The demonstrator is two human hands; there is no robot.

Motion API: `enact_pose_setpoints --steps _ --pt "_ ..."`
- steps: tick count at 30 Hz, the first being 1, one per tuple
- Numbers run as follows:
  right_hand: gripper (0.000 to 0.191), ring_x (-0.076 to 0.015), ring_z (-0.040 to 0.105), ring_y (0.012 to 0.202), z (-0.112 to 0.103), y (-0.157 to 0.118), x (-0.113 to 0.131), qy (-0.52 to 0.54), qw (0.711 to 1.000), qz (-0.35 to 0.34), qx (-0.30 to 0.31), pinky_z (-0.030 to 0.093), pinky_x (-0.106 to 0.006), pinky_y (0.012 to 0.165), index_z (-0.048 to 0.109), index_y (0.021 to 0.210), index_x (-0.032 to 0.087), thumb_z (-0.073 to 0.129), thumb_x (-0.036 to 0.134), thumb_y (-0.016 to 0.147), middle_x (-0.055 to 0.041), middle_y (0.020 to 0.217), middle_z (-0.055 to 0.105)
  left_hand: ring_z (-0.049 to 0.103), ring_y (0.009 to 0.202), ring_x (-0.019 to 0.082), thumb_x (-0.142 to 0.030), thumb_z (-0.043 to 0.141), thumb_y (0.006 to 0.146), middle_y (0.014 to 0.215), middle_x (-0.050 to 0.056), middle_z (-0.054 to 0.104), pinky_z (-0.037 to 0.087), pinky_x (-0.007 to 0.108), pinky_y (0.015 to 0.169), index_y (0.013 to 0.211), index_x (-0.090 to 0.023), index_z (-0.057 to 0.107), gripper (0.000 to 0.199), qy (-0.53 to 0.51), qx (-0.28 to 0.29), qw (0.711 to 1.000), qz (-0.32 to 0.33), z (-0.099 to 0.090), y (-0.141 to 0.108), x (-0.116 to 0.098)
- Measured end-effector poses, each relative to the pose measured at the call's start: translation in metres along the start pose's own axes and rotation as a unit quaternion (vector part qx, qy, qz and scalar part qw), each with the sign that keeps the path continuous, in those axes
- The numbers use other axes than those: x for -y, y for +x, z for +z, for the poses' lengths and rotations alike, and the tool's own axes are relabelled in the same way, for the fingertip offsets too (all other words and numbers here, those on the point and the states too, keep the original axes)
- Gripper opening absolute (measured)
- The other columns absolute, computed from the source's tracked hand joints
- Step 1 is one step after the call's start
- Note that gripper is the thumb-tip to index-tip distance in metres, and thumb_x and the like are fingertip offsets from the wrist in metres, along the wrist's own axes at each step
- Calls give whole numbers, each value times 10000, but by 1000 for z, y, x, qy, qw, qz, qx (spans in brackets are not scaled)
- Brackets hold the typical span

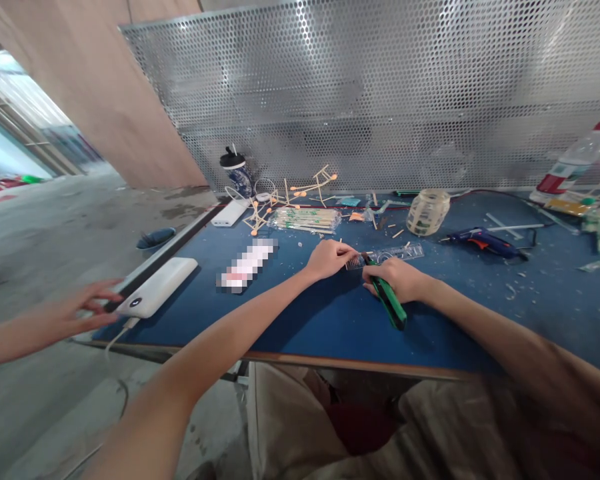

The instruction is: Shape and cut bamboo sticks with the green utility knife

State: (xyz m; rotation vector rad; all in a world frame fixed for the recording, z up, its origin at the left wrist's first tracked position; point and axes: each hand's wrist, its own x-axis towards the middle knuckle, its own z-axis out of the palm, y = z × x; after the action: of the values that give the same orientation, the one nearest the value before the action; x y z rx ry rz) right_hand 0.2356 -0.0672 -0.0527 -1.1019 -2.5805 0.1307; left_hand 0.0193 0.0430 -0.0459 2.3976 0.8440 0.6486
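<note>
My right hand is wrapped round a green utility knife, its front end pointing up and left toward my other hand. Opposite it, my left hand has its thumb and fingertips pinched together over the blue table; a small thin stick seems to be between them, too small to make out surely. A clear plastic ruler lies flat just beyond both hands, partly covered by them. Small wooden scraps lie behind the ruler.
Another person's hand is beside a white power bank at left. Behind are stick models, packed sticks, a lidded cup, and a round frame. At right are a glue gun and bottle.
</note>
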Motion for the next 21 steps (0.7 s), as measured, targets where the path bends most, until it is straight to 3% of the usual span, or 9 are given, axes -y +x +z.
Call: enact_pose_setpoints --steps 5,8,11,13,16,18,21 --pt "269 -99 398 484 1 -4 2 4 1000 -10 -23 309 -252 532 619 896 187 546 426 998 73 579 491 723 778 182 -457 551 962 862 44 803 509 250 716 967 -208 822 368 -11 -2 1000 -3 1 -2 0" --pt "152 -120 445 482 0 -10 2 9 998 -12 -67 282 -271 542 623 906 206 571 339 959 38 565 550 720 767 175 -476 531 977 859 40 801 519 251 732 964 -212 816 389 -17 3 1000 6 0 -3 -1" --pt "104 -157 573 598 -6 -17 -1 25 989 6 -148 375 -282 619 596 1026 229 566 258 931 -7 722 660 713 747 169 -498 517 987 856 41 798 516 251 722 980 -211 811 411 -19 6 1000 13 -1 -5 -2" --pt "268 -198 651 808 -14 -19 -4 47 976 24 -212 461 -319 739 509 1192 233 548 242 926 -69 974 697 706 729 163 -505 519 989 852 38 796 506 250 711 998 -215 810 411 -19 6 1000 17 -2 -5 -3" --pt "498 -263 612 1143 -27 -18 -9 99 956 33 -274 511 -416 932 345 1334 226 583 337 911 -170 1293 595 693 704 153 -499 532 987 831 24 790 484 245 689 1013 -228 811 389 -15 8 1000 24 -4 -5 -4" --pt "469 -257 608 1154 -33 -15 -11 136 941 37 -307 533 -440 958 318 1328 243 536 415 951 -163 1303 578 690 704 147 -479 543 985 837 14 790 474 242 686 1007 -235 811 363 -13 8 1000 25 -5 -5 -5" --pt "308 -190 652 955 -36 -13 -16 164 906 70 -384 588 -410 845 282 1344 306 332 390 1052 -96 1216 569 688 709 136 -456 541 990 865 1 793 472 240 702 967 -242 809 344 -12 10 999 30 -6 -5 -6"
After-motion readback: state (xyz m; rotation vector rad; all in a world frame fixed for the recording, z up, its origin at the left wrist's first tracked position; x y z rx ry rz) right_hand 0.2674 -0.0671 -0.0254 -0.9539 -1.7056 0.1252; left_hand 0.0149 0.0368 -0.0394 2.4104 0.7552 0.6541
